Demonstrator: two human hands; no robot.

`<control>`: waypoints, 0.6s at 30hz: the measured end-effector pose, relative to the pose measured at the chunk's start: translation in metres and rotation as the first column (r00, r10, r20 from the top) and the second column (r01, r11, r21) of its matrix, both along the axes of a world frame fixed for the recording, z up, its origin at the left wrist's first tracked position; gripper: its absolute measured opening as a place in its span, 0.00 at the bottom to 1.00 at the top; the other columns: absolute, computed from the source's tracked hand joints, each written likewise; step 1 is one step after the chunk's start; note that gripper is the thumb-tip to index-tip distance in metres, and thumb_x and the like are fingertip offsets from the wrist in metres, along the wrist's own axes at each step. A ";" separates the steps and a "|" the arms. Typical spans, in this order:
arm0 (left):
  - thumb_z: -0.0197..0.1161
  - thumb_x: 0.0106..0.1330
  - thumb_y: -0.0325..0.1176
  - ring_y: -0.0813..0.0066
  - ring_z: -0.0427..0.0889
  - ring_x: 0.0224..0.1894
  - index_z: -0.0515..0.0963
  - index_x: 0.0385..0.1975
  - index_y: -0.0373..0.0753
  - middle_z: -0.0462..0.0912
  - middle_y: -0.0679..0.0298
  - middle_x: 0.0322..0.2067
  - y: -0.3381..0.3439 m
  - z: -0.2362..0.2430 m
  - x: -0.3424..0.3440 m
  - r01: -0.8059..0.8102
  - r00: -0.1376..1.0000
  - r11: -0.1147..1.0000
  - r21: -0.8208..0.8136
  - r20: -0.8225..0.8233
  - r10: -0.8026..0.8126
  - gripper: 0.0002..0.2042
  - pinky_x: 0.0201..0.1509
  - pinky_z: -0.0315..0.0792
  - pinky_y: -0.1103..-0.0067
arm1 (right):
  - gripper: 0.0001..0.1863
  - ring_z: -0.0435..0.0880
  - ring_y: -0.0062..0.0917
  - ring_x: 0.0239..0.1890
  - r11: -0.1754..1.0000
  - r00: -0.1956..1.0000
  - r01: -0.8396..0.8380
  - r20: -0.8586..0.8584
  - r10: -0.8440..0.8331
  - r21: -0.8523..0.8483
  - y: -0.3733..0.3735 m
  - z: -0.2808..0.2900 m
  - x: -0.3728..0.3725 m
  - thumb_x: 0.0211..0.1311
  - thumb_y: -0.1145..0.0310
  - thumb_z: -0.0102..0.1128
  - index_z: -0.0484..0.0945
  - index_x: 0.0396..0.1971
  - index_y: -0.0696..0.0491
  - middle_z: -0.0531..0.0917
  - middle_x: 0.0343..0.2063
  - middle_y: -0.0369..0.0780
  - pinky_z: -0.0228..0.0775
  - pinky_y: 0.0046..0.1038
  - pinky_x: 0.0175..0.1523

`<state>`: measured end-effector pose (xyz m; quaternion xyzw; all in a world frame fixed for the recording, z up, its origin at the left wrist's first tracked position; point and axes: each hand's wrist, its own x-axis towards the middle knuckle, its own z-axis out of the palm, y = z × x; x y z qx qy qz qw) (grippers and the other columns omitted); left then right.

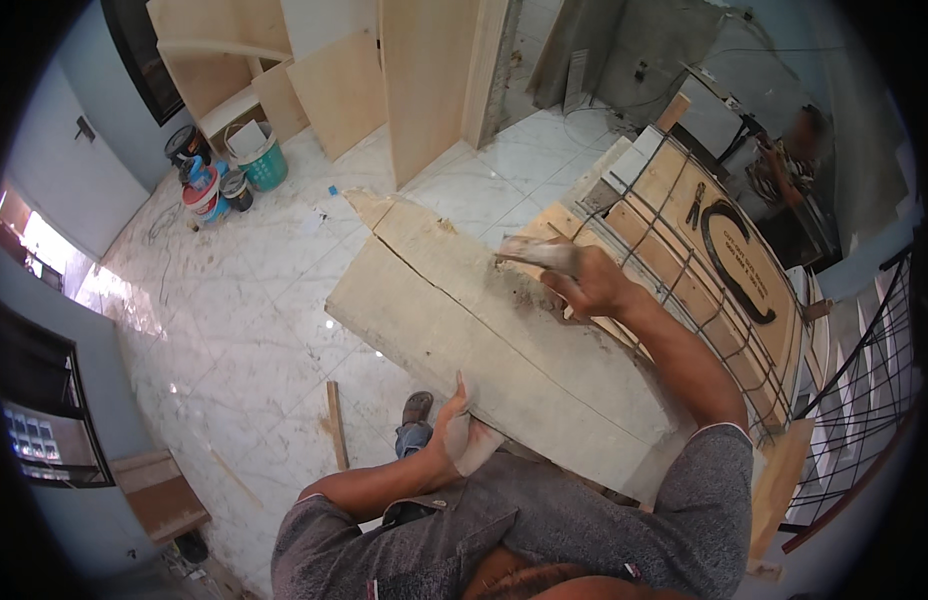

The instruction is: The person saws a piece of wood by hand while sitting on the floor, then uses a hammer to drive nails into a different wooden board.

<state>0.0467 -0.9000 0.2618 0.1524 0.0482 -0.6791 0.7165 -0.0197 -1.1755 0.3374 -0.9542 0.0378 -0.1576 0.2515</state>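
In front of me lies a pale grey, dusty slab (434, 330), slanting from upper left to lower right, with a long dark crack or joint along it. My right hand (589, 283) is closed around a pale, dust-coated tool (537, 252) above the slab's far side; blur hides its exact kind. Crumbly grey material (524, 292) lies on the slab just below that hand. At the near edge of the slab is my left hand (464, 437), its thumb raised and its fingers stretched out, with no tool in it.
To the right, a rebar grid (674, 245) lies over wooden boards, beside pliers (696, 205) and a black curved piece (729, 260). Plywood panels (429, 80) stand at the back. Buckets (259, 160) sit back left on the tiled floor (244, 300). Another person (789, 165) is at back right.
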 end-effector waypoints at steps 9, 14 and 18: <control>0.52 0.71 0.51 0.60 0.62 0.68 0.58 0.66 0.38 0.65 0.58 0.64 0.001 -0.066 0.001 -0.032 0.998 0.997 -0.072 0.053 0.036 0.30 0.72 0.55 0.58 | 0.26 0.79 0.34 0.22 0.925 0.928 0.346 -0.206 -0.312 0.160 0.033 0.054 -0.008 0.64 0.46 0.60 0.74 0.36 0.59 0.79 0.20 0.46 0.69 0.35 0.33; 0.60 0.65 0.53 0.58 0.63 0.68 0.58 0.67 0.38 0.65 0.57 0.65 0.005 -0.069 0.011 0.015 0.987 0.957 -0.289 0.160 0.033 0.36 0.71 0.56 0.58 | 0.25 0.84 0.33 0.39 0.860 0.943 0.329 -0.093 -0.319 0.390 0.054 0.076 -0.022 0.60 0.55 0.67 0.74 0.46 0.61 0.84 0.35 0.48 0.74 0.32 0.45; 0.62 0.63 0.55 0.56 0.65 0.67 0.57 0.67 0.38 0.67 0.57 0.64 0.008 -0.061 0.020 0.045 0.975 0.948 -0.314 0.222 0.028 0.39 0.70 0.58 0.56 | 0.28 0.83 0.34 0.46 0.788 0.964 0.241 -0.044 -0.263 0.567 0.065 0.098 -0.024 0.59 0.59 0.67 0.70 0.51 0.63 0.82 0.43 0.49 0.74 0.33 0.51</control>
